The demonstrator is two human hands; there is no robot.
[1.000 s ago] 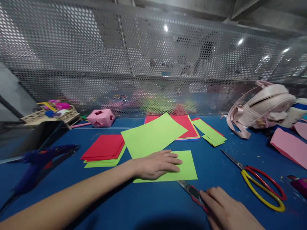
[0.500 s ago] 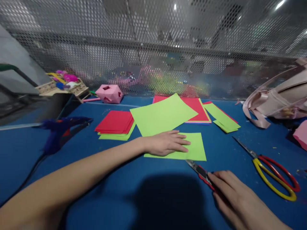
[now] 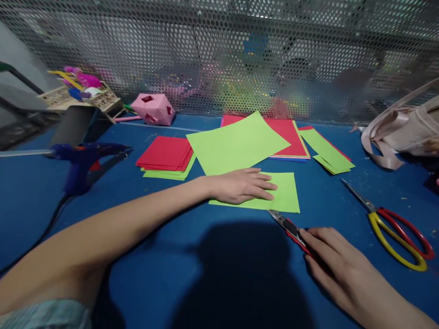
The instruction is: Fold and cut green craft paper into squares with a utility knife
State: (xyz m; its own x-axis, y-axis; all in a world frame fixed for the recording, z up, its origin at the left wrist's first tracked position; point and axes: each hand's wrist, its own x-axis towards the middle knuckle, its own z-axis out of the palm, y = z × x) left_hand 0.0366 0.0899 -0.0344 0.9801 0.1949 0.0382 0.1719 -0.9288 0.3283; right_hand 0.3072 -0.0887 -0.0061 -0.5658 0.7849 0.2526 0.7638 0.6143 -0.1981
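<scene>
My left hand (image 3: 242, 186) lies flat on a small lime-green paper (image 3: 287, 194), fingers spread and pointing right. My right hand (image 3: 339, 265) is closed around a red and black utility knife (image 3: 290, 228). The knife's blade points up and left, its tip at the lower edge of that paper. Behind my left hand a larger lime-green sheet (image 3: 236, 144) lies aslant, partly over a stack of red paper (image 3: 288, 132). To the left sits a pile of red squares (image 3: 166, 153) on green ones.
Scissors (image 3: 387, 228) with red and yellow handles lie at right. Green strips (image 3: 327, 151) rest behind them, near a pale bag (image 3: 411, 128). At left stand a blue glue gun (image 3: 80, 164) with its cord, and a pink paper polyhedron (image 3: 154, 108). A perforated metal screen (image 3: 192, 55) closes the back.
The view has tilted down a little, so things sit higher in the picture. My left hand stays on the green paper and the right keeps the knife near its lower edge.
</scene>
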